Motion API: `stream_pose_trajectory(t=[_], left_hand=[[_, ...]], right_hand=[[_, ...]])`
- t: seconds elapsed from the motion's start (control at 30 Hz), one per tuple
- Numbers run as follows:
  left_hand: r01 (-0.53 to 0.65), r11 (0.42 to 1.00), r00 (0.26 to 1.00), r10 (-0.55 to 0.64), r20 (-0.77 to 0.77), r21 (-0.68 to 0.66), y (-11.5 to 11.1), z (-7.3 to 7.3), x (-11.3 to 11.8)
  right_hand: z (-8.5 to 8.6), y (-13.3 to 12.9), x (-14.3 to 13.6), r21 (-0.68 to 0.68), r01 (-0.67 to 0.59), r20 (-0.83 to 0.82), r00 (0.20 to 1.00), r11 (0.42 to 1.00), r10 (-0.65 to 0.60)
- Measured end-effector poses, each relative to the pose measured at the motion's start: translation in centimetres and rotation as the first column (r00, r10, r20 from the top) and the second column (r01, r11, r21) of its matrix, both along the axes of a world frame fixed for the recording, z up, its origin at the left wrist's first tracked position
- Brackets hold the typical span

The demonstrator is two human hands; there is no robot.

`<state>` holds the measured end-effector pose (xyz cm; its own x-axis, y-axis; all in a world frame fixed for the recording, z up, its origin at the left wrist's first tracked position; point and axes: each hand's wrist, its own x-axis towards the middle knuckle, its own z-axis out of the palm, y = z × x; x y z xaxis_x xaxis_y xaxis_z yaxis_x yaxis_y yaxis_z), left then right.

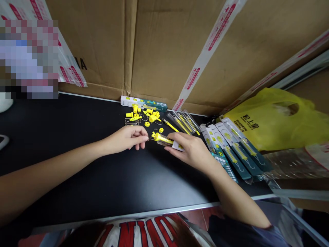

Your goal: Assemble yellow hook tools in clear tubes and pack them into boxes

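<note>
My right hand is closed around a clear tube with a yellow plunger and cap, a spring scale, held above the black table. A thin metal hook sticks out from its yellow end toward the left. At that hook my left hand pinches with thumb and forefinger. Just beyond the hands lie loose yellow caps and rings, among them a small yellow ring near the scale. Several wire hooks lie at the left of this pile.
Several clear tubes with yellow rods lie behind my right hand. Boxed spring scales stand in a row at the right, before a yellow plastic bag. Another box lies against the large cardboard carton at the back.
</note>
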<state>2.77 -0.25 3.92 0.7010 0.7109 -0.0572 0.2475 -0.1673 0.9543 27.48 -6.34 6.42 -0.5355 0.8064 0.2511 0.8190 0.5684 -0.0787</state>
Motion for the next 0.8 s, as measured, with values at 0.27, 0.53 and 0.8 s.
stream_pose_trajectory(t=[0.27,0.53,0.8], left_hand=[[-0.09,0.986,0.992,0.101,0.078,-0.141,0.9,-0.5,-0.1],[-0.217,0.976,0.962,0.209,0.177,0.027,-0.1,-0.3,0.1],[0.035,0.838,0.991,0.04,0.124,-0.545,-0.1,-0.1,-0.1]], right_hand=[[-0.2,0.1,-0.1,-0.018,-0.006,-0.019,1.0,1.0,0.006],[-0.2,0.1,0.1,-0.104,-0.052,-0.122,0.992,0.993,0.04],[-0.6,0.0,-0.3,0.146,-0.054,0.062,0.997,0.988,0.045]])
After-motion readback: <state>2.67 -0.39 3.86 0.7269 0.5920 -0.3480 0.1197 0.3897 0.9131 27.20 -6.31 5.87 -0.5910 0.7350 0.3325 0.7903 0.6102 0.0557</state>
